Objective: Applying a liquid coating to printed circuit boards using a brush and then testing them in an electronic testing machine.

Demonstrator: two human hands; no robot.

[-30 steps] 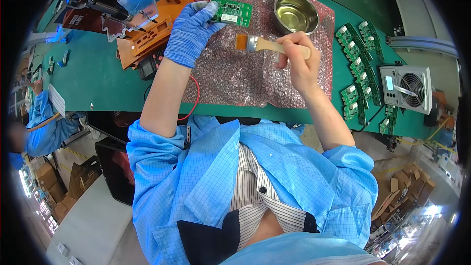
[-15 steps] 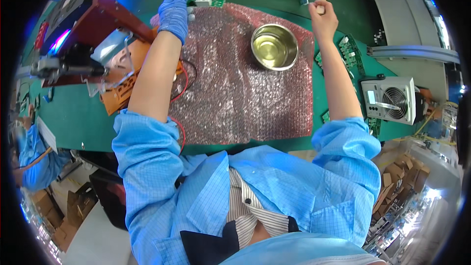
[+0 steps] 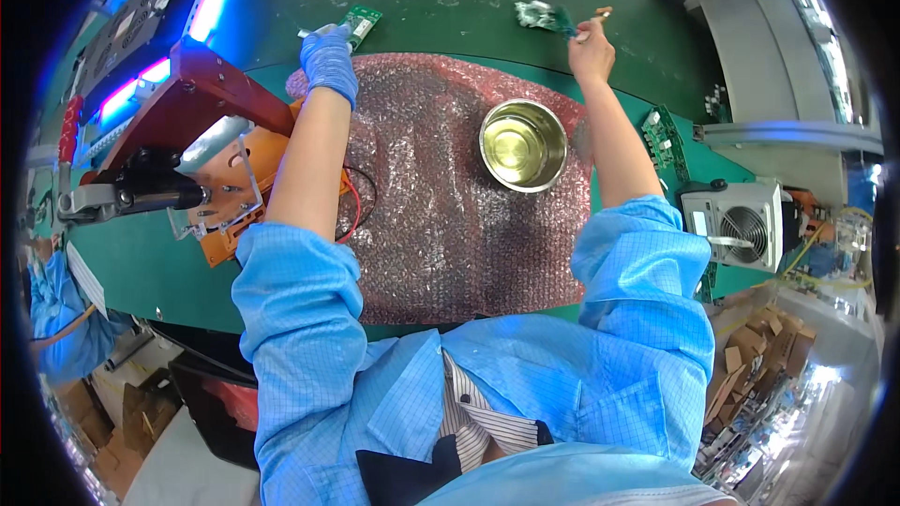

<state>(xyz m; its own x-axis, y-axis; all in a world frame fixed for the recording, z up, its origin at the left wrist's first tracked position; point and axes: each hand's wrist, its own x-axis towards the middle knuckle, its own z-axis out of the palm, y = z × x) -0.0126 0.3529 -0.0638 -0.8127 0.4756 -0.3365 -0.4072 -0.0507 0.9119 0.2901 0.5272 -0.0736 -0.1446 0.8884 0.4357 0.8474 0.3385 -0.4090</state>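
Note:
My left hand [image 3: 328, 64], in a blue glove, is closed at the far left corner of the mat. Its fingers grip the near left end of a small green circuit board [image 3: 366, 22], which is tilted, with a pale component on it. My bare right hand [image 3: 591, 56] pinches a small brush [image 3: 602, 13] at the far right, its brown bristles pointing up and right. Just left of these fingertips is another green circuit board [image 3: 542, 15]; I cannot tell whether they touch it. A round metal bowl [image 3: 559, 144] with clear yellowish liquid stands between my forearms.
Pink bubble wrap [image 3: 441, 244] covers the middle of the green bench. A red and orange fixture [image 3: 202, 84] with a clear guard stands left. On the right are more circuit boards [image 3: 664, 141] and a white fan unit [image 3: 741, 225]. Another person's blue sleeve [image 3: 58, 305] shows far left.
The whole scene sits lower in the picture. My right hand has reached farther forward and left, and the brush has tipped rightward. The board at my left hand has turned to a slant.

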